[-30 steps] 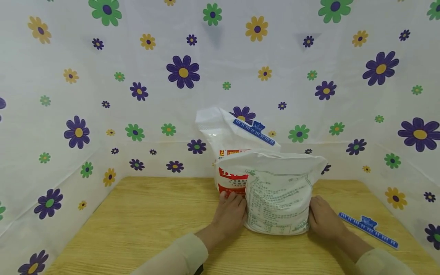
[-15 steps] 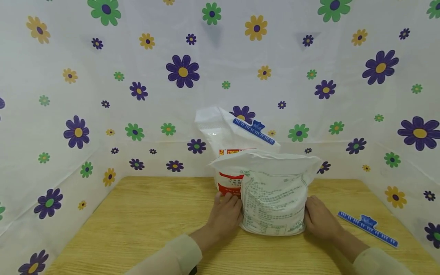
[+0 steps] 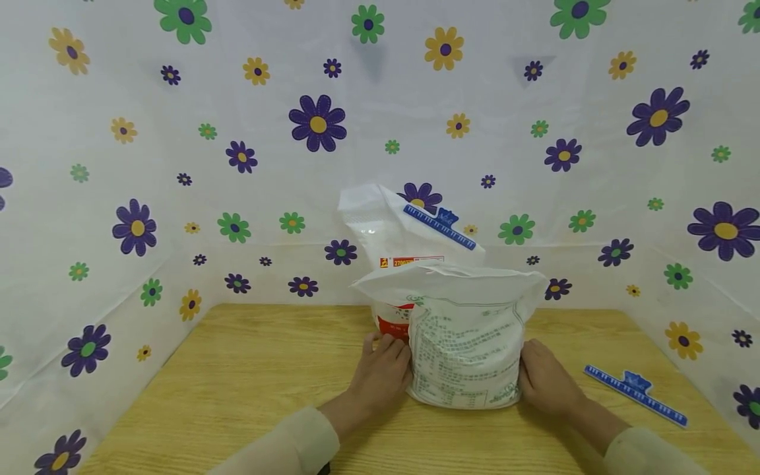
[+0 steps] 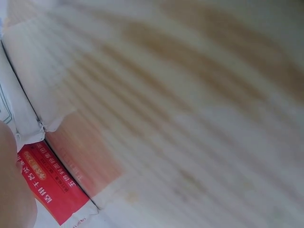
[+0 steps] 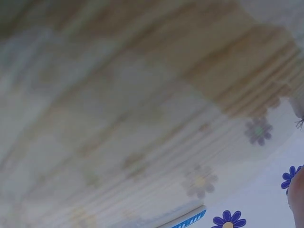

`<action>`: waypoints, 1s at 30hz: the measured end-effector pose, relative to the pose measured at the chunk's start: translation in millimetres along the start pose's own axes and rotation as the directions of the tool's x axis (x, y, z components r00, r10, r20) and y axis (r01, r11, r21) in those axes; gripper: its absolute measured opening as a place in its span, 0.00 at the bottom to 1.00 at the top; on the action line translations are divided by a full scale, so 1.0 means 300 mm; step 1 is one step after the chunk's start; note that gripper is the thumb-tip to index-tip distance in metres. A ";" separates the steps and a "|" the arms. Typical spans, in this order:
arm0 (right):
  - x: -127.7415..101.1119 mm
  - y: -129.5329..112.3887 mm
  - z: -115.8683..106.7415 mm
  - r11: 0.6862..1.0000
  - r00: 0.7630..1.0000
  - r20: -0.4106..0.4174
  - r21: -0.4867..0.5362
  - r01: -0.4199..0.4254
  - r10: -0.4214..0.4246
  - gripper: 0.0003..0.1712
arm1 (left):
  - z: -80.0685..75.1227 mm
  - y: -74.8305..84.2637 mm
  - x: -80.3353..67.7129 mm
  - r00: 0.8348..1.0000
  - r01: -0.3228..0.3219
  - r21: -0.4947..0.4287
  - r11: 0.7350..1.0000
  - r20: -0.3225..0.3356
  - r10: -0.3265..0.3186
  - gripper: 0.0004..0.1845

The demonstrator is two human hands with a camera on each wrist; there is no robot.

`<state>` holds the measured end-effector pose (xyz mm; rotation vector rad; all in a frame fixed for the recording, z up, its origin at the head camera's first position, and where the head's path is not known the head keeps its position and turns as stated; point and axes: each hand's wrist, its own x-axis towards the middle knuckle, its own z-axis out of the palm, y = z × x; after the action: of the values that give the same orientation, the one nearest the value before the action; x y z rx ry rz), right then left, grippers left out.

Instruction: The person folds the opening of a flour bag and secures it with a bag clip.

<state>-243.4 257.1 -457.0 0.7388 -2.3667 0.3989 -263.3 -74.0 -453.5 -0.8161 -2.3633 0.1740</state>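
A white bag with green print (image 3: 466, 343) stands upright on the wooden table (image 3: 249, 389), its open top flopped over. My left hand (image 3: 382, 373) presses against its left side and my right hand (image 3: 543, 382) against its right side, fingers fairly straight. Behind it stands a second white bag with a red label (image 3: 394, 244), its folded top held by a blue clip (image 3: 439, 227). The left wrist view shows that bag's red label (image 4: 50, 187) and a bit of my hand (image 4: 14, 190) over blurred wood. The right wrist view shows blurred wood and a blue clip's end (image 5: 190, 219).
Another blue clip (image 3: 635, 394) lies on the table to the right of my right hand. White cloth with purple, green and yellow flowers (image 3: 178, 165) walls in the table at the back and both sides.
Both hands have slid the green-printed bag a little to the left and toward me. The clipped bag behind and the loose clip have stayed put.
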 end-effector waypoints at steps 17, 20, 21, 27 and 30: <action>0.020 -0.056 0.017 0.996 0.995 0.057 0.030 -0.082 0.080 0.10 | -0.012 -0.042 -0.036 1.000 0.011 -0.040 0.999 0.010 -0.010 0.12; 0.024 -0.067 0.021 0.996 0.996 0.041 0.036 -0.076 0.075 0.11 | -0.011 -0.048 -0.042 1.000 0.011 -0.051 0.999 -0.002 -0.012 0.13; 0.025 -0.070 0.022 0.996 0.996 0.038 0.042 -0.077 0.076 0.11 | -0.011 -0.050 -0.044 1.000 0.011 -0.052 0.999 -0.005 -0.011 0.13; 0.029 -0.087 0.029 0.993 0.993 0.059 0.055 -0.107 0.103 0.11 | -0.016 -0.063 -0.055 1.000 0.012 -0.053 0.999 -0.002 -0.012 0.10; 0.031 -0.095 0.033 0.992 0.991 0.069 0.047 -0.114 0.111 0.11 | -0.019 -0.071 -0.063 1.000 0.004 -0.048 0.999 -0.012 -0.005 0.08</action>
<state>-237.1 226.1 -455.8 0.6526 -2.4766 0.4904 -259.4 -102.7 -452.1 -0.8324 -2.3660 0.1108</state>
